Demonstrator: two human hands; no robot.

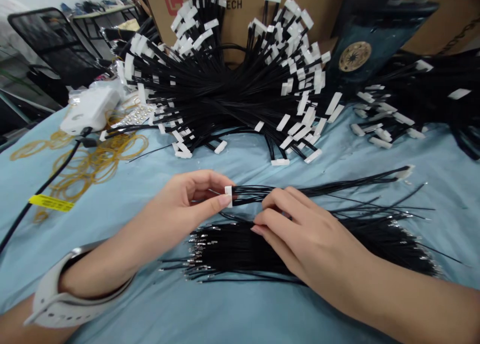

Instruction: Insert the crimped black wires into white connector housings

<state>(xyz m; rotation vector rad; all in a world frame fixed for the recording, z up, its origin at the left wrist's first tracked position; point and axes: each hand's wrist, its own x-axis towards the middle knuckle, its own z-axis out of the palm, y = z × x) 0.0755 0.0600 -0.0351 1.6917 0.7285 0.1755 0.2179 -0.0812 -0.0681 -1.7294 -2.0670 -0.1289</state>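
My left hand pinches a white connector between thumb and fingers. From it a bundle of black wires runs right to another white connector at the far end. My right hand is closed, fingertips together, just below that bundle and over a pile of loose black wires with bare metal terminals at their ends. A thin black wire shows at its fingertips, its end reaching left toward the held connector. The palm side of this hand is hidden.
A large heap of finished wire harnesses lies behind, with more harnesses at right. Yellow rubber bands, a white device and a black cable are at left. A dark blue container stands before cardboard boxes.
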